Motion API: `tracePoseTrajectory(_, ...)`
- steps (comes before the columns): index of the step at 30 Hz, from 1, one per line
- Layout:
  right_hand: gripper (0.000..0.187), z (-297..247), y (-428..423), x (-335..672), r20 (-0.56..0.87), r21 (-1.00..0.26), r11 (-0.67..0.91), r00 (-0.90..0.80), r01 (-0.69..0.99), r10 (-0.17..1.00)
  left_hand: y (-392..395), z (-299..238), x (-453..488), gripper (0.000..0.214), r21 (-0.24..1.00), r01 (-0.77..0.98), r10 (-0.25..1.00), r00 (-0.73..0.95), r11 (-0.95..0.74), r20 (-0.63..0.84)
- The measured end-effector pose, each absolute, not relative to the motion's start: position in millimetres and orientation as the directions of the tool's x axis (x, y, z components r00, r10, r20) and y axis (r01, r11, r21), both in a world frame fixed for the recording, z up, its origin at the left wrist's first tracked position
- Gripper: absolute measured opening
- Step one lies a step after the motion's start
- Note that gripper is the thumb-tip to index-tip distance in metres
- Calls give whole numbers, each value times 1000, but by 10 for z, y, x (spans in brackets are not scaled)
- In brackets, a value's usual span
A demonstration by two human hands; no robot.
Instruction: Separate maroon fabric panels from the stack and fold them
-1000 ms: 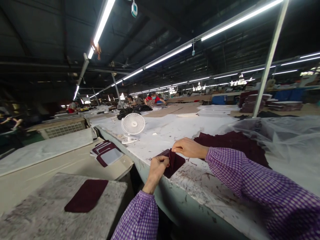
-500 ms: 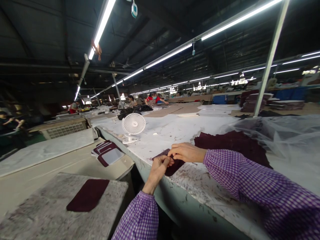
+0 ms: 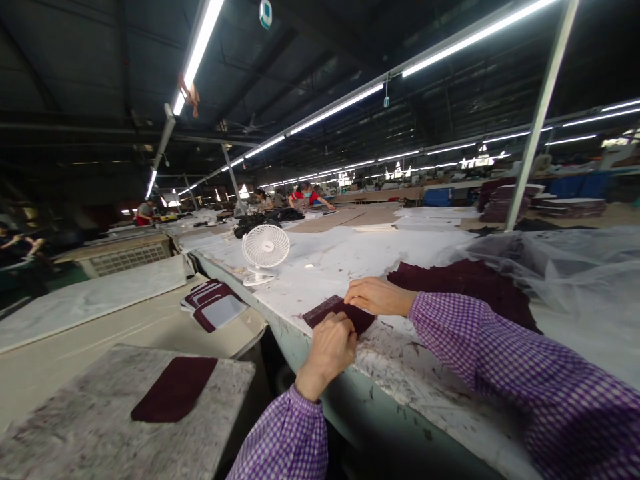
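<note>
Grip of the left hand [image 3: 330, 343] is curled over the maroon fabric piece [image 3: 323, 311] — pinching or not, I cannot tell. That piece lies flat at the counter [image 3: 400, 373] edge, right hand [image 3: 377, 297] flat on it — released.

A large, dim workshop hall. The dark ceiling [image 3: 100, 80] carries long rows of fluorescent tubes [image 3: 200, 47] that run off into the distance — the only light to be seen. A slanted grey metal post [image 3: 537, 120] rises at the right. A long worktable [image 3: 400, 373] with a stained white top stretches toward the back; 1 small white fan [image 3: 265, 248] stands on it, and clear plastic sheeting [image 3: 575, 267] lies heaped along its right side. To the left sit a lower beige table [image 3: 125, 327] and, nearer, a grey mottled board [image 3: 75, 427]. Far off, people [image 3: 305, 197] work at other tables — stacks of material [image 3: 565, 207] stand at the far right.
</note>
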State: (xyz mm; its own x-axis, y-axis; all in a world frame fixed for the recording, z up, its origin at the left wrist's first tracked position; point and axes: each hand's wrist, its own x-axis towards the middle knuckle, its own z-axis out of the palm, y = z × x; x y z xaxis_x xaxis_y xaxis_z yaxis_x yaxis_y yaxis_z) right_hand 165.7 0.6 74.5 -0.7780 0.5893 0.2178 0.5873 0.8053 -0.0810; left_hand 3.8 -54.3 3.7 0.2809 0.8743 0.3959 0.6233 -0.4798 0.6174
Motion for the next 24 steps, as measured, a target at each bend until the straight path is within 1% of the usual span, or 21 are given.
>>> tracePoseTrajectory(5, 25, 805, 20, 1693, 189, -112, 822, -800, 559, 570, -437, -15, -62, 18, 778, 516, 933, 165, -359, 321)
tracePoseTrajectory(9, 21, 799, 27, 1700, 172, -86, 849, -831, 522, 528, -378, -61, -144, 18, 867, 403, 956, 142, -291, 255)
tracePoseTrajectory(13, 17, 744, 41, 1693, 174, -50, 846, -830, 530, 530, -385, -91, -147, 17, 899, 344, 963, 121, -269, 241)
tracePoseTrajectory(18, 21, 771, -19, 1635, 227, 2, 850, -828, 526, 512, -382, -108, -139, 16, 922, 291, 966, 105, -258, 237)
tracePoseTrajectory(21, 22, 767, -91, 1576, 182, 50, 868, -859, 494, 478, -356, -134, -139, 16, 931, 263, 967, 93, -253, 236)
tracePoseTrajectory(24, 22, 698, -133, 1559, 114, 98, 855, -860, 508, 498, -327, -171, -141, 14, 940, 235, 969, 69, -247, 237)
